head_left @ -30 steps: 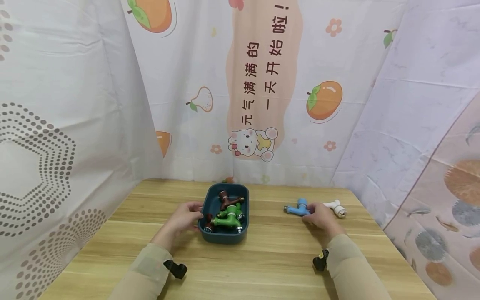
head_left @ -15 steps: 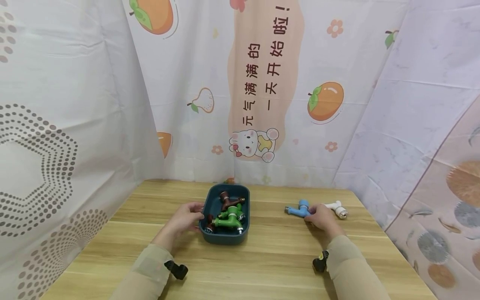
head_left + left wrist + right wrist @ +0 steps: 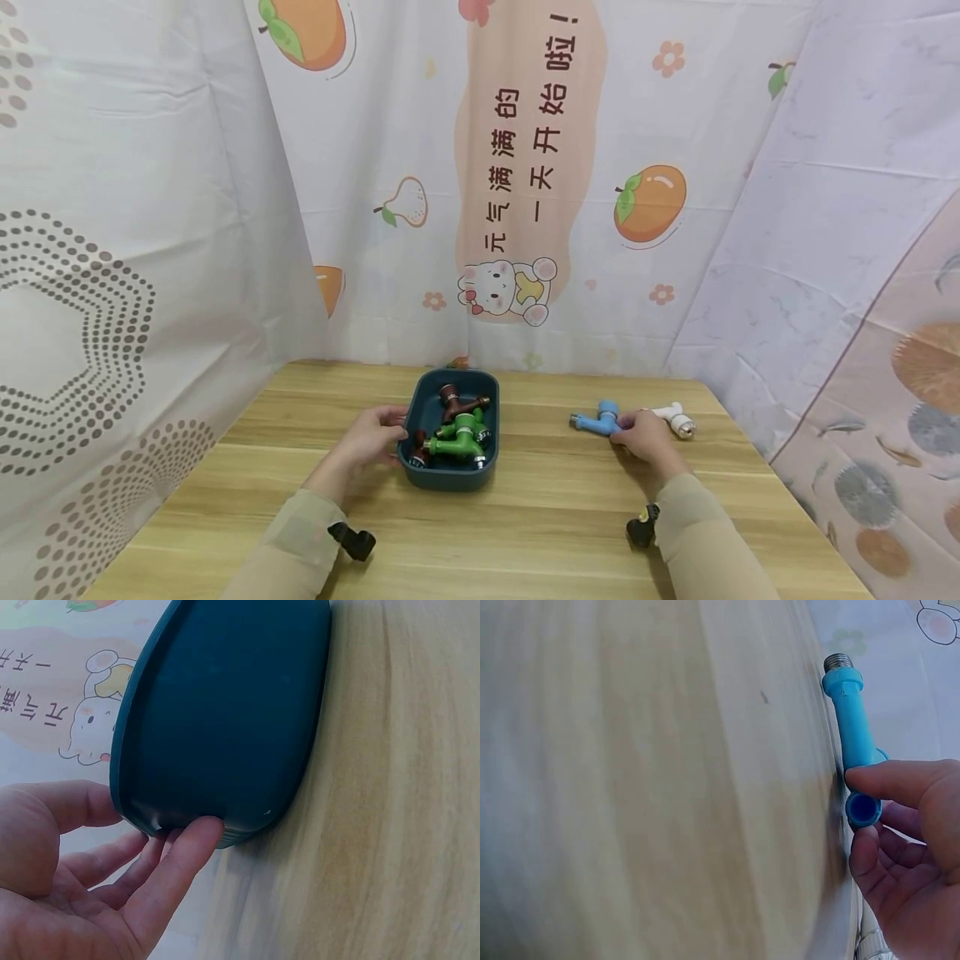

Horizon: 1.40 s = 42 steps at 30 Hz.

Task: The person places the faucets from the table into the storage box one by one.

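Observation:
A dark teal plastic basin (image 3: 450, 477) stands on the table, left of centre. Inside it lie green taps (image 3: 463, 446) and dark red-brown taps (image 3: 453, 404). My left hand (image 3: 367, 439) holds the basin at its left side; in the left wrist view, fingertips (image 3: 206, 827) press its outer wall and rim. At the right, my right hand (image 3: 647, 437) pinches a blue tap (image 3: 597, 424) by its body. The right wrist view shows this tap's threaded metal end pointing away from the fingers and its round blue opening between the fingertips.
A white tap (image 3: 678, 419) lies just beyond my right hand, near the table's right edge. The wooden table (image 3: 525, 533) stretches between both arms. Printed curtains (image 3: 375, 292) hang behind and at both sides.
Very little differs: the whole view shifts slightly, while both hands keep their places on the basin and the blue tap.

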Tool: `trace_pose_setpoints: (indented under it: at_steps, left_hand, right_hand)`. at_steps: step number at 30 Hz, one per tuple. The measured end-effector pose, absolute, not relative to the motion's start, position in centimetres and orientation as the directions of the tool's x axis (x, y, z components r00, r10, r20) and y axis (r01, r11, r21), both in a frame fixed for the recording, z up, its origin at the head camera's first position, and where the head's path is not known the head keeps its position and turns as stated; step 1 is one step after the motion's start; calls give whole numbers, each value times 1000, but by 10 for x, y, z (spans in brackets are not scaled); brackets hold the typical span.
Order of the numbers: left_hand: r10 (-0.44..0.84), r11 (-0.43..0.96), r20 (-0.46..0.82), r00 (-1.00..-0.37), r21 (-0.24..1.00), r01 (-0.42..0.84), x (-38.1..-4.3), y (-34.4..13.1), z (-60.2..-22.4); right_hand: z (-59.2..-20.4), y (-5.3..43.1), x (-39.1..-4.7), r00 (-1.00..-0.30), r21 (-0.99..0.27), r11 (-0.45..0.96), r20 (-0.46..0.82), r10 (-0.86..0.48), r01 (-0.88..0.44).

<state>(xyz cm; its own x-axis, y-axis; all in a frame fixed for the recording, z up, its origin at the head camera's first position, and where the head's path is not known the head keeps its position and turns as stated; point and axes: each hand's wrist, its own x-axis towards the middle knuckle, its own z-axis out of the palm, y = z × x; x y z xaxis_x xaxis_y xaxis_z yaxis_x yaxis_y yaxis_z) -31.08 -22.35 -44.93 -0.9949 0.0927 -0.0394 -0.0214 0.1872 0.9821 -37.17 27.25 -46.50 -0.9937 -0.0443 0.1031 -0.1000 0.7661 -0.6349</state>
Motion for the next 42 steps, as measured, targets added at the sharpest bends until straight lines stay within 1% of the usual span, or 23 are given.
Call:
trace_pose_setpoints:
  at_steps: [8, 15, 21, 28, 34, 42]
  left_hand:
    - [107, 187, -39, -993, 982, -19, -311, -225, -449]
    - [100, 182, -39, -994, 983, -20, -311, -224, -449]
    - [95, 186, -36, -995, 982, -18, -310, -223, -448]
    - [99, 175, -39, -994, 984, -21, -310, -224, -449]
    - [101, 174, -37, -994, 985, -19, -311, -224, -450]
    - [93, 173, -44, -995, 985, -28, -310, -223, -449]
  right_hand:
    - [-467, 274, -372, -991, -678, 726, 129, -41, -118]
    - [-461, 272, -369, -994, -754, 649, 109, -24, -98]
    - [-453, 271, -368, -986, -701, 700, 165, -29, -138]
    - [-446, 270, -370, -970, -659, 726, 240, -42, -195]
    - [-439, 268, -374, -961, -654, 723, 271, -50, -222]
    - [-426, 261, -374, -933, -636, 712, 352, -77, -299]
